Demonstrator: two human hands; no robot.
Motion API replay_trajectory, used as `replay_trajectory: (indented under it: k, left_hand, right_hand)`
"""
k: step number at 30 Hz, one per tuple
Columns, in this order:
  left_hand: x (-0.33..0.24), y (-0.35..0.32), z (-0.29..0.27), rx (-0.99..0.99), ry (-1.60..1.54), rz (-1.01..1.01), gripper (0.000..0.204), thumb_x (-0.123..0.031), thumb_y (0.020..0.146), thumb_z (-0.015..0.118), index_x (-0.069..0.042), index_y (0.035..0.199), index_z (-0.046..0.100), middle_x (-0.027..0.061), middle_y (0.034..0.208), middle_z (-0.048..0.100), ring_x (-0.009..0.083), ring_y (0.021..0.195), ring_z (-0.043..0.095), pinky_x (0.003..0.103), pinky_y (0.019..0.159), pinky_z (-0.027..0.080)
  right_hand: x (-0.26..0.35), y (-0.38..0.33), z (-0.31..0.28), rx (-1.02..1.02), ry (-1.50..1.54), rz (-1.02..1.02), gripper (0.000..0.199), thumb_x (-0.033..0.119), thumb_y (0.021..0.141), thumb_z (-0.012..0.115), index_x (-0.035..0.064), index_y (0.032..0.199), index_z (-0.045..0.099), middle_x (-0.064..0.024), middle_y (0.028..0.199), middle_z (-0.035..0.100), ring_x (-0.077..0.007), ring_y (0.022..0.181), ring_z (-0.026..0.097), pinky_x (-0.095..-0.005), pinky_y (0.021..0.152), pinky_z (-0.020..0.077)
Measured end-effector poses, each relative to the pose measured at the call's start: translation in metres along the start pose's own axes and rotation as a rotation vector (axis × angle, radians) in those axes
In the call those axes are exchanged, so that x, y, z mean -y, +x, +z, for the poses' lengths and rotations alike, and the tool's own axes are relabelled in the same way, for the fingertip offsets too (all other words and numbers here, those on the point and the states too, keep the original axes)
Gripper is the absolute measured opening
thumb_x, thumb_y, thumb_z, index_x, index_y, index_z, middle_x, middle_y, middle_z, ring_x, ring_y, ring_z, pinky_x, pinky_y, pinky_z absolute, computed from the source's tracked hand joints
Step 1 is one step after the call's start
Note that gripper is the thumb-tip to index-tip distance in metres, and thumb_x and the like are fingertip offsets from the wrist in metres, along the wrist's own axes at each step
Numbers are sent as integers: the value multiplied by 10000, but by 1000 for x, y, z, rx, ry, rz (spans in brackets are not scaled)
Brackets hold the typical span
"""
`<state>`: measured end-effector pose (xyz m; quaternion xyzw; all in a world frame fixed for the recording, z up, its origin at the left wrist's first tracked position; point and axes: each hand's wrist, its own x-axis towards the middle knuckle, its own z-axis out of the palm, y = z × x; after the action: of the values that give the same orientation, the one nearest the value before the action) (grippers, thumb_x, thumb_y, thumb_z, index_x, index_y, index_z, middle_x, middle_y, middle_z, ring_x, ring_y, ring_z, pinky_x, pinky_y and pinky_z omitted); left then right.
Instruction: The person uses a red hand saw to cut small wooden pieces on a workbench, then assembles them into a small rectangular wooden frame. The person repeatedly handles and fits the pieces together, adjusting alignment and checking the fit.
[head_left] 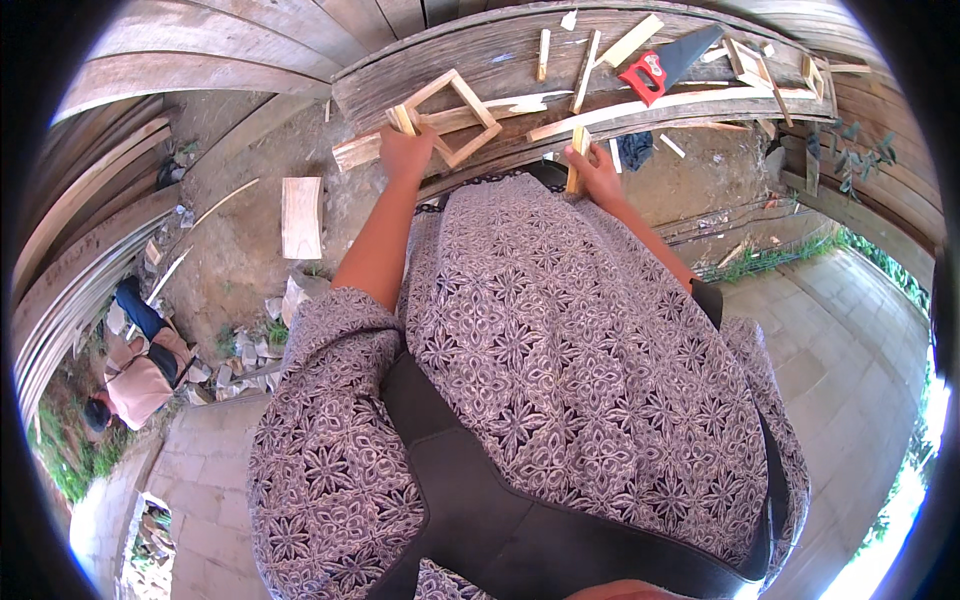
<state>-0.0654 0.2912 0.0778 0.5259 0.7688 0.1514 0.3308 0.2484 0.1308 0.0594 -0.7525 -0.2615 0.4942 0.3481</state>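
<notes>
My left hand (405, 153) is closed around a short wood strip (403, 119) at the left part of the workbench. Right beside it lies a square wooden frame (468, 93), tilted on the bench; whether the strip touches the frame I cannot tell. At the bench's near edge, my right hand (598, 173) grips another pale wood strip (579, 146), held upright with its top end showing. Beyond the right hand, a long thin batten (665, 104) runs along the bench.
A handsaw (646, 77) with a red handle lies on the plank workbench (400, 85), near wood offcuts (630, 40) and a small wooden frame (748, 62). A wood block (302, 218) rests on the dirt floor at left. Another person (140, 375) crouches farther left, near rubble.
</notes>
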Motion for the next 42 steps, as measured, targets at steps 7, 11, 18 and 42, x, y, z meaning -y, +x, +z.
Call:
replay_trajectory:
  k: [7, 11, 18, 42]
  left_hand:
    - [-5, 17, -13, 238, -429, 63, 525, -363, 969, 605, 43, 1286, 501, 220, 1174, 634, 315, 1080, 624, 408, 935, 473]
    - [1, -6, -8, 224, -619, 19, 480, -254, 987, 608, -3, 1371, 466, 162, 1191, 637, 270, 1070, 623, 399, 920, 484]
    - [12, -30, -24, 472, -930, -301, 375, -222, 1011, 585, -59, 1328, 469, 105, 1219, 609, 242, 1031, 656, 432, 826, 575]
    - [-7, -19, -55, 467, -958, -102, 342, -154, 904, 751, -65, 1201, 608, 39, 1042, 689, 133, 949, 661, 316, 811, 574]
  right_hand:
    - [50, 1, 15, 127, 361, 85, 528, 260, 945, 651, -23, 1366, 505, -122, 1152, 646, -169, 1017, 628, -319, 887, 507]
    - [65, 10, 22, 253, 188, 89, 440, 205, 967, 612, -6, 1338, 508, -106, 1092, 656, -182, 927, 660, -339, 820, 551]
    - [110, -16, 33, 418, 487, 318, 464, 175, 1025, 523, 90, 1452, 362, -130, 1195, 610, -246, 965, 690, -423, 794, 611]
    - [83, 91, 27, -39, -490, -319, 522, 457, 885, 715, 90, 1254, 675, -121, 1070, 700, -205, 968, 661, -349, 862, 515]
